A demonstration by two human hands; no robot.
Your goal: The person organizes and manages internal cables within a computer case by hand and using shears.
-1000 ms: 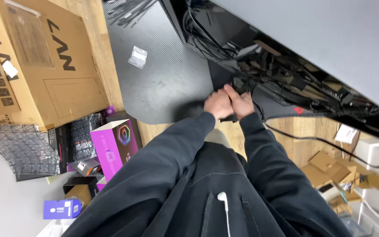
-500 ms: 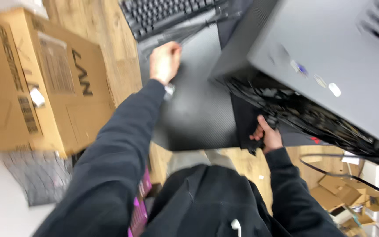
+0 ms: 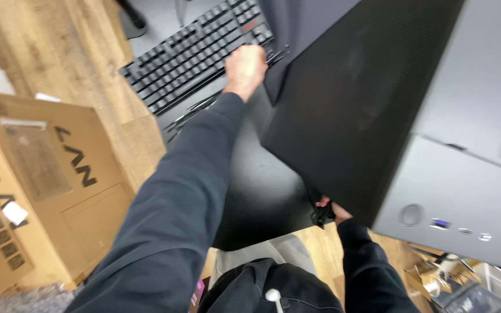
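Note:
A large dark computer case (image 3: pixel 436 133) fills the right of the head view, its mesh side panel (image 3: pixel 355 104) facing me. My left hand (image 3: pixel 246 66) is stretched far forward, fingers curled at the mesh panel's upper corner, just beside a black keyboard (image 3: pixel 198 52). What it grips is hard to make out. My right hand (image 3: pixel 330 211) is mostly hidden under the panel's lower edge, closed around black cables or the panel edge. Both arms wear dark sleeves.
A big brown cardboard box (image 3: pixel 47 185) stands at the left on the wooden floor (image 3: pixel 65 52). A black mat (image 3: pixel 262 191) lies under the case. Small boxes and clutter (image 3: pixel 436 278) sit at the lower right.
The view has swung upward and the case has tilted, its mesh side now facing me. My left hand has reached farther forward to the panel corner by the keyboard. My right hand stays under the case.

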